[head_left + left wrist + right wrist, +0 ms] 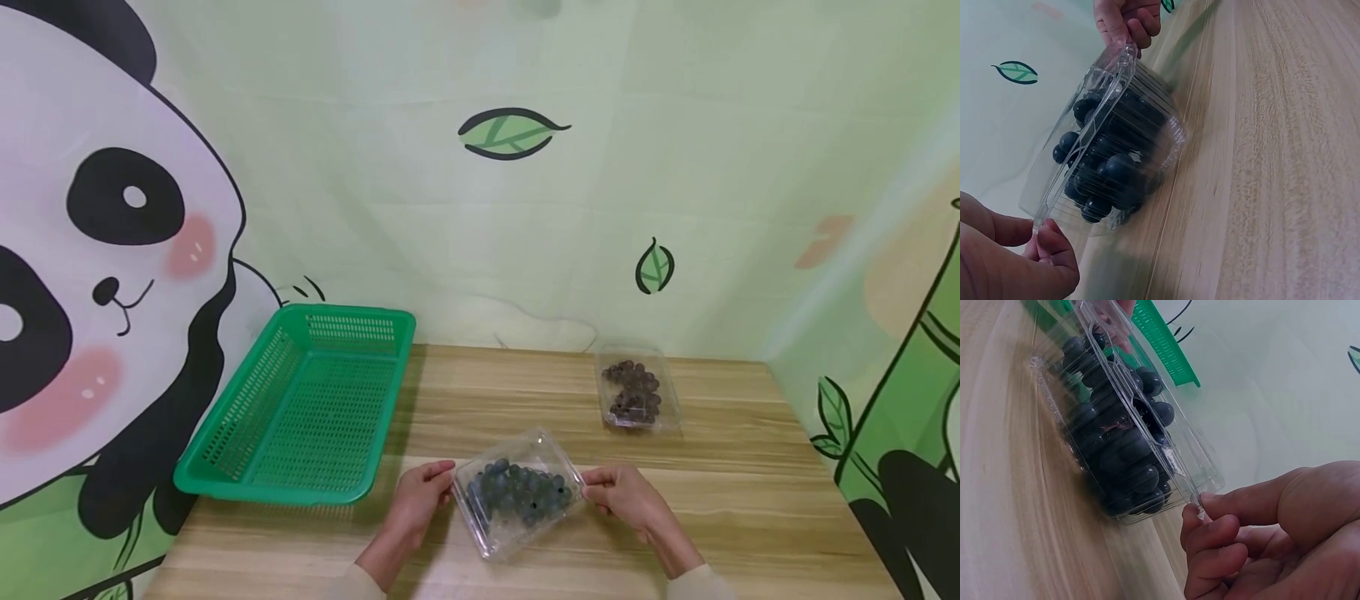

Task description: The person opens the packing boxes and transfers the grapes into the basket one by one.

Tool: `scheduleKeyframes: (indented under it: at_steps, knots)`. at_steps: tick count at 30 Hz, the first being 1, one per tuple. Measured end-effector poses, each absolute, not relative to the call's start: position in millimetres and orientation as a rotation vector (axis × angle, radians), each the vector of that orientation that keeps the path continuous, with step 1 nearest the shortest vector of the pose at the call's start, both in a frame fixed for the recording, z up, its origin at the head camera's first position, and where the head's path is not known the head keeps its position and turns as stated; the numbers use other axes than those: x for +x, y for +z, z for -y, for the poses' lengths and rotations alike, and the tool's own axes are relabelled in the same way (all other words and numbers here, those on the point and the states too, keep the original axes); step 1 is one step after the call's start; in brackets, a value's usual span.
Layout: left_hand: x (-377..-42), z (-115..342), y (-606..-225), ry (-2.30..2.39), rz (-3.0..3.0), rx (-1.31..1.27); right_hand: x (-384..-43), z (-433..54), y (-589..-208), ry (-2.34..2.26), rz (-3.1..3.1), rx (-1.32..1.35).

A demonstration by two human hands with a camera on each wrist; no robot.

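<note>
Left hand (417, 502) and right hand (628, 497) pinch a clear grape box (517, 495).

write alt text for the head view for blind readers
A person's left hand and right hand pinch opposite sides of a clear box of dark grapes at a wooden table. An empty green basket sits left; a second clear box, holding purple grapes, sits farther back, right.

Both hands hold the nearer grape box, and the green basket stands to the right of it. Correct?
Not quite: the head view shows the green basket to the left of the nearer grape box. The rest is right: left hand and right hand both hold that box.
</note>
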State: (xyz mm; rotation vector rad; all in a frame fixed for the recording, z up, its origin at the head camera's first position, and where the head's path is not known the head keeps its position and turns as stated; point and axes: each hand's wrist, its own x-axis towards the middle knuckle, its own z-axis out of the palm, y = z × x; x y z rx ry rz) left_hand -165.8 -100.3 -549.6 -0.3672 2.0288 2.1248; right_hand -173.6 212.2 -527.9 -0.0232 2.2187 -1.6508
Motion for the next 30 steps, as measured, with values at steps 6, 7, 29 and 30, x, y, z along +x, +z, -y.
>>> scheduleKeyframes:
  at_steps: [6,7,29,30]
  knots:
    - [-170,99,-549,2.08,-2.083,-0.374,-170,-215,-528,-1.626,-2.216,-0.09]
    - [-171,99,-549,2.072,-2.091,-0.371,-170,-215,-529,-1.619,-2.223,-0.093]
    - [-181,100,-546,1.908,-2.138,-0.301,-152,-218,-533,-1.649,-2.122,-0.079]
    - [-181,100,-546,1.913,-2.126,-0.304,-151,-218,-532,-1.645,-2.12,-0.072]
